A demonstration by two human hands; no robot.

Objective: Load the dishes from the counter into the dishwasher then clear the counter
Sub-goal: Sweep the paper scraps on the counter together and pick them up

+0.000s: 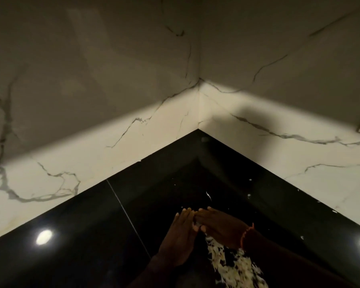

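We sweep crumbs toward us on the black counter [92, 235].
Both hands flat, fingers straight, holding nothing: left hand [180, 239] and right hand [222, 228] meet fingertip-to-fingertip; crumbs [233, 265] lie just behind them, nearer the right.

Corner counter, walled on two sides

Marble walls [154, 125] block passage from 9 to 3 o'clock; the black counter [81, 235] lies open at 7 o'clock, with white scraps [233, 265] heaped at 5 o'clock.
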